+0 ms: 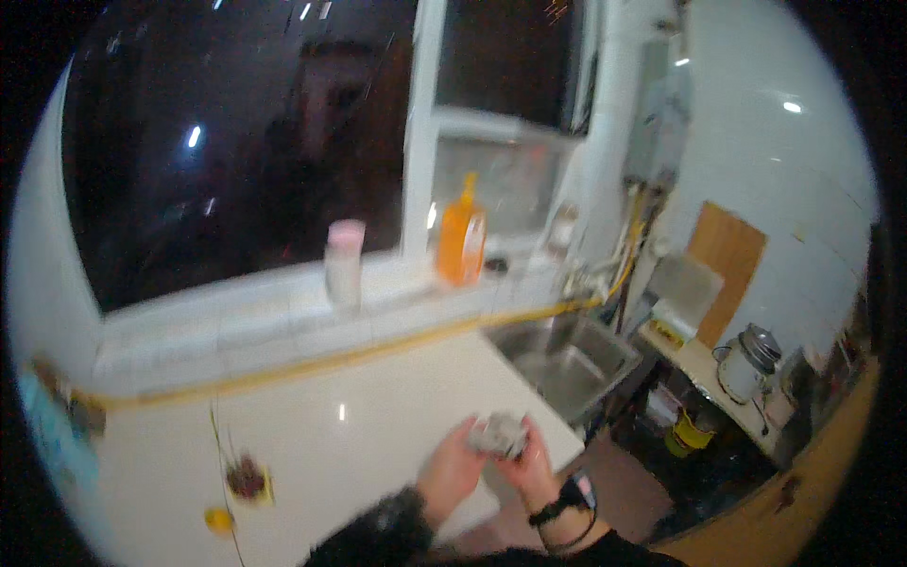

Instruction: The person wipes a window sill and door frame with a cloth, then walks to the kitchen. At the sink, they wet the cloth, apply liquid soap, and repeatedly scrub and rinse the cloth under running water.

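Both hands are together over the right end of a white countertop [340, 453], close to its corner. Between them is a crumpled greyish-white cloth [498, 434], blurred, so its exact kind is hard to tell. My left hand [453, 461] grips its left side. My right hand [526, 457], with a dark band on the wrist, holds its right side. Just beyond the hands, a stainless steel sink [567, 354] is set at the counter's right end.
On the counter's left lie a dark red bunch [246, 478] with green stalks and a yellow round thing [219, 521]. An orange pump bottle [462, 241] and a pink-capped container [345, 262] stand on the windowsill. A low shelf on the right holds a kettle-like pot [744, 365] and a wooden board [730, 266].
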A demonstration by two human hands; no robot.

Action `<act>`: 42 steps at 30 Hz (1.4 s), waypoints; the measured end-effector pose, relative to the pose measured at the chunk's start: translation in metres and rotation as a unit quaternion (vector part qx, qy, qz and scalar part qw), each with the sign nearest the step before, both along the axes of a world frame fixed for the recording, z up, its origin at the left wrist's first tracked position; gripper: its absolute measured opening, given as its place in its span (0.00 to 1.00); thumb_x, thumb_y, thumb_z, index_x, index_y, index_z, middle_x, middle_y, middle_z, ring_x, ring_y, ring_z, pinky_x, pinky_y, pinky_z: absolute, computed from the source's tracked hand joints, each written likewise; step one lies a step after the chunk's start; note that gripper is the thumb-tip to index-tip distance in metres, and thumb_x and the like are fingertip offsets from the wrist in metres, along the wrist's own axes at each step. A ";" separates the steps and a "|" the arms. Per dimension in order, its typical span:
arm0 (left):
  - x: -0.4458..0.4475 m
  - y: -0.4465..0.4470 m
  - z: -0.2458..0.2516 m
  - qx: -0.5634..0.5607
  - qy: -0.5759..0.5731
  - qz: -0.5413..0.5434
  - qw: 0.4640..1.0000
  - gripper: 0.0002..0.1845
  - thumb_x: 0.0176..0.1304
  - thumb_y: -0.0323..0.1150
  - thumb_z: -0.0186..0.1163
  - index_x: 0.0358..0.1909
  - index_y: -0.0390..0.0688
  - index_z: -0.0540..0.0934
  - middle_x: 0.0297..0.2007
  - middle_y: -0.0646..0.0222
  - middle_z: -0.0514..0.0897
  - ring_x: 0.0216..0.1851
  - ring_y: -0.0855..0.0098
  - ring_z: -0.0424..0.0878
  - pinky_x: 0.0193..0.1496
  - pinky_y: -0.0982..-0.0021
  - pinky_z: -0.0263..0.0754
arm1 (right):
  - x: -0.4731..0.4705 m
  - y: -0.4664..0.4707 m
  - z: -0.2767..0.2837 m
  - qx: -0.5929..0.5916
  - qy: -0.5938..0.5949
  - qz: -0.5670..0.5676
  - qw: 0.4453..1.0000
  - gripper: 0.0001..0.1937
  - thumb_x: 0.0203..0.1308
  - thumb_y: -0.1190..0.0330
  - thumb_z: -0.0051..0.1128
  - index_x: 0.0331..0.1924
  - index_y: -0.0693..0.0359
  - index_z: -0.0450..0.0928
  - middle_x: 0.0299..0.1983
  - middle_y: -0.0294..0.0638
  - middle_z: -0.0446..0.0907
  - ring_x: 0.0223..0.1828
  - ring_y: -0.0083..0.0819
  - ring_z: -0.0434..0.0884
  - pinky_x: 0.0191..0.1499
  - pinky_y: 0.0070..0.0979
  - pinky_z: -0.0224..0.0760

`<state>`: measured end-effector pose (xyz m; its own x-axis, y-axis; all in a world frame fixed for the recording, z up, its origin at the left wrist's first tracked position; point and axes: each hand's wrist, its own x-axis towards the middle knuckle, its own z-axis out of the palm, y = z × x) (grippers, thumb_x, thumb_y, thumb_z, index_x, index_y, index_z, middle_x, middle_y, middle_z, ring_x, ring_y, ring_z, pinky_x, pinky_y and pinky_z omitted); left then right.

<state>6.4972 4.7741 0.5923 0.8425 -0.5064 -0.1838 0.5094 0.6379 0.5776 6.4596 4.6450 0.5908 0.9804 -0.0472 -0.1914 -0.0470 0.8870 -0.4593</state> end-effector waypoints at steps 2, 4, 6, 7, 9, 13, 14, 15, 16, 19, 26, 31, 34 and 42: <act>-0.019 -0.059 -0.004 -0.084 0.035 -0.041 0.995 0.19 0.68 0.41 0.47 0.54 0.39 0.71 0.50 0.65 0.78 0.50 0.66 0.73 0.59 0.64 0.64 | -0.019 -0.056 -0.006 -0.067 0.039 -0.082 0.994 0.20 0.62 0.51 0.49 0.49 0.58 0.72 0.47 0.38 0.77 0.48 0.36 0.75 0.48 0.34 0.69; -0.040 -0.120 -0.007 -0.075 0.008 -0.054 0.996 0.21 0.66 0.46 0.48 0.50 0.40 0.74 0.51 0.70 0.78 0.46 0.69 0.74 0.55 0.69 0.62 | -0.037 -0.117 -0.011 -0.119 0.000 -0.114 0.986 0.21 0.61 0.51 0.51 0.49 0.58 0.72 0.48 0.38 0.76 0.49 0.35 0.75 0.48 0.33 0.71; -0.057 -0.175 -0.010 -0.038 0.077 -0.075 0.994 0.21 0.66 0.48 0.48 0.49 0.43 0.75 0.47 0.69 0.78 0.45 0.71 0.74 0.51 0.71 0.65 | -0.055 -0.174 -0.011 -0.119 0.026 -0.088 0.989 0.23 0.62 0.50 0.49 0.52 0.58 0.71 0.51 0.39 0.75 0.51 0.35 0.75 0.50 0.37 0.70; -0.063 -0.199 -0.010 -0.031 0.060 -0.074 0.995 0.21 0.66 0.48 0.48 0.49 0.44 0.75 0.46 0.69 0.78 0.45 0.72 0.74 0.50 0.71 0.66 | -0.064 -0.200 -0.010 -0.110 0.086 -0.115 0.984 0.24 0.62 0.51 0.48 0.54 0.59 0.71 0.52 0.40 0.75 0.52 0.36 0.75 0.51 0.37 0.69; -0.072 -0.236 -0.014 -0.081 0.128 -0.094 0.984 0.21 0.65 0.49 0.50 0.51 0.45 0.73 0.44 0.70 0.77 0.45 0.72 0.74 0.48 0.72 0.68 | -0.078 -0.237 -0.015 -0.113 0.083 -0.118 0.983 0.25 0.62 0.51 0.47 0.55 0.61 0.70 0.53 0.40 0.74 0.53 0.37 0.74 0.53 0.36 0.69; -0.068 -0.278 -0.020 -0.094 0.162 -0.101 0.977 0.21 0.65 0.46 0.51 0.54 0.46 0.70 0.44 0.71 0.74 0.48 0.72 0.72 0.52 0.71 0.66 | -0.092 -0.282 -0.015 -0.098 0.106 -0.182 0.973 0.24 0.63 0.53 0.47 0.56 0.61 0.69 0.53 0.40 0.75 0.53 0.37 0.74 0.51 0.36 0.69; -0.062 -0.285 -0.024 -0.083 0.176 -0.085 0.977 0.20 0.65 0.45 0.52 0.54 0.47 0.69 0.44 0.72 0.75 0.48 0.72 0.73 0.53 0.70 0.66 | -0.093 -0.286 -0.017 -0.103 0.100 -0.183 0.972 0.23 0.63 0.53 0.47 0.56 0.61 0.69 0.53 0.40 0.75 0.53 0.36 0.74 0.50 0.35 0.69; -0.056 -0.292 -0.027 -0.120 0.195 -0.075 0.971 0.21 0.64 0.45 0.53 0.56 0.49 0.68 0.46 0.71 0.75 0.48 0.70 0.73 0.54 0.68 0.66 | -0.091 -0.292 -0.017 -0.100 0.113 -0.209 0.966 0.23 0.63 0.54 0.48 0.56 0.60 0.69 0.53 0.40 0.75 0.52 0.36 0.74 0.48 0.34 0.70; -0.046 -0.298 -0.030 -0.160 0.170 -0.070 0.970 0.22 0.64 0.45 0.54 0.57 0.50 0.67 0.47 0.70 0.75 0.48 0.68 0.73 0.54 0.66 0.67 | -0.091 -0.295 -0.018 -0.081 0.118 -0.206 0.968 0.21 0.64 0.54 0.48 0.55 0.58 0.71 0.52 0.38 0.75 0.50 0.32 0.75 0.44 0.29 0.70; -0.019 -0.318 -0.042 -0.167 0.159 -0.026 0.973 0.23 0.64 0.45 0.54 0.58 0.51 0.66 0.46 0.68 0.77 0.48 0.66 0.74 0.55 0.64 0.67 | -0.069 -0.309 -0.020 -0.083 0.094 -0.205 0.971 0.20 0.64 0.54 0.48 0.55 0.56 0.71 0.52 0.33 0.75 0.49 0.29 0.75 0.42 0.23 0.68; 0.067 -0.349 -0.061 -0.175 -0.073 -0.039 0.981 0.19 0.66 0.39 0.51 0.56 0.44 0.67 0.48 0.67 0.76 0.52 0.68 0.72 0.59 0.66 0.64 | 0.043 -0.316 -0.013 -0.658 -0.055 -0.200 0.724 0.13 0.59 0.71 0.55 0.48 0.62 0.71 0.46 0.39 0.76 0.47 0.31 0.74 0.51 0.27 0.67; 0.141 -0.374 -0.081 0.219 -0.448 0.005 0.867 0.17 0.66 0.35 0.49 0.53 0.39 0.70 0.46 0.67 0.76 0.49 0.71 0.74 0.54 0.71 0.67 | 0.130 -0.331 -0.026 -0.821 -0.231 -0.230 0.469 0.10 0.63 0.63 0.47 0.40 0.61 0.74 0.38 0.52 0.77 0.41 0.52 0.76 0.45 0.37 0.69; 0.166 -0.402 -0.090 0.312 -0.548 -0.013 0.776 0.15 0.69 0.35 0.45 0.52 0.37 0.70 0.45 0.66 0.76 0.48 0.70 0.73 0.54 0.69 0.67 | 0.167 -0.374 -0.038 -0.836 -0.130 -0.117 0.521 0.11 0.62 0.62 0.46 0.35 0.61 0.74 0.34 0.52 0.76 0.36 0.54 0.75 0.39 0.40 0.70; 0.213 -0.436 -0.145 0.039 -0.040 0.030 0.998 0.16 0.66 0.40 0.47 0.50 0.42 0.71 0.42 0.64 0.77 0.43 0.67 0.75 0.48 0.67 0.70 | 0.256 -0.415 -0.053 -0.857 -0.187 -0.140 0.459 0.11 0.59 0.64 0.48 0.28 0.64 0.73 0.27 0.52 0.75 0.30 0.50 0.75 0.33 0.43 0.67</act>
